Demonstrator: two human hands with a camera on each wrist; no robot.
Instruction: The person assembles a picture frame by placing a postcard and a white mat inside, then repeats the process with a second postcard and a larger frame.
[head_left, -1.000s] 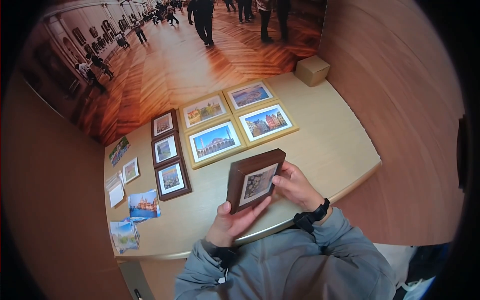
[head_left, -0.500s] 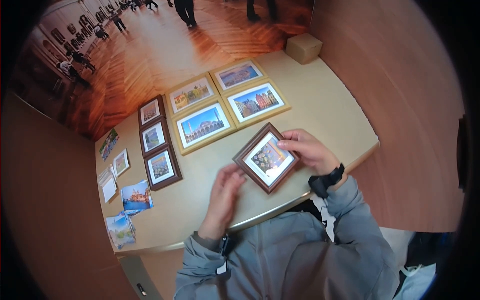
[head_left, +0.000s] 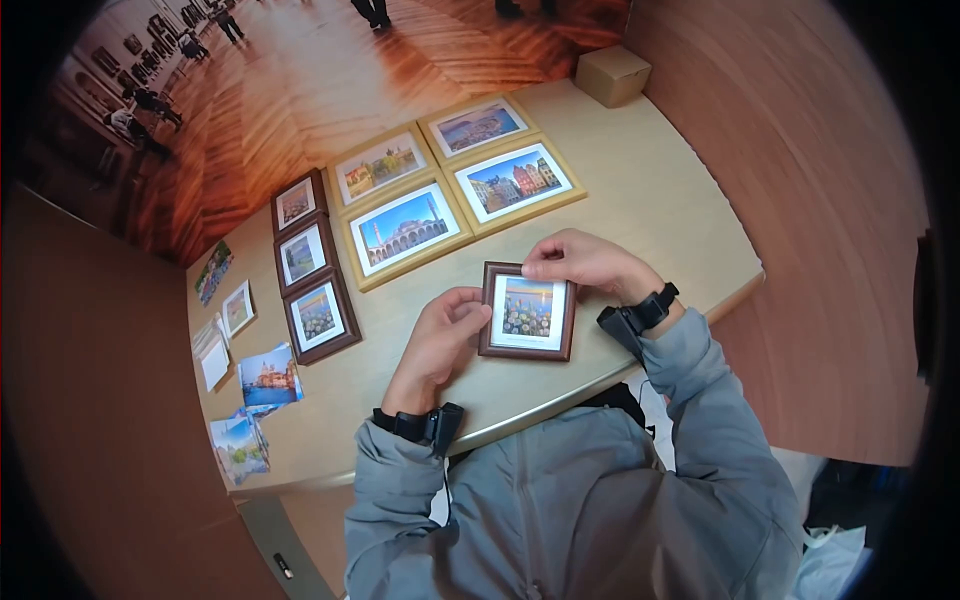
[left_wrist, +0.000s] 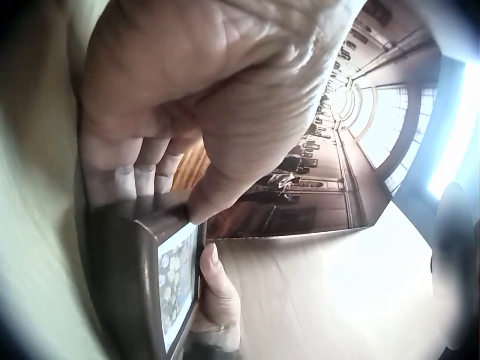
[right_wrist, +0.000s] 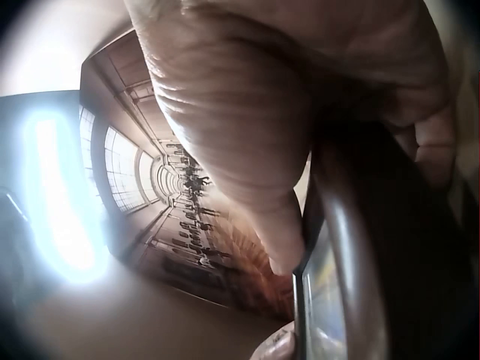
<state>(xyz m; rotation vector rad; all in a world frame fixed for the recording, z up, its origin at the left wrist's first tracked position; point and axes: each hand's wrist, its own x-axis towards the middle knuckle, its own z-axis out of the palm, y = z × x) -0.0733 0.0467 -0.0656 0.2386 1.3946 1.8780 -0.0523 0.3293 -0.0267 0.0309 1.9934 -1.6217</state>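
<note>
Both hands hold a small dark brown picture frame (head_left: 530, 318) with a flower-and-sunset picture facing up, close over the near part of the table. My left hand (head_left: 440, 335) grips its left edge. In the left wrist view the thumb lies at the front edge of the brown frame (left_wrist: 120, 277) and the fingers reach behind. My right hand (head_left: 590, 265) pinches the top right part, its thumb on the border. From the right wrist view, the thumb presses the front rim of the frame (right_wrist: 405, 240), while most of the fingers are hidden behind it.
Three brown picture frames (head_left: 316, 310) form a column left of several yellow ones (head_left: 405, 235) with city and landscape pictures. Loose photos (head_left: 268, 378) and small cards (head_left: 238, 308) lie along the table's left side. A cardboard box (head_left: 612, 77) stands at the back right.
The brown frame has turned from tilted to upright and face-up, and come lower. My left hand let go of it, then took its left edge; the right hand has shifted to the top.
</note>
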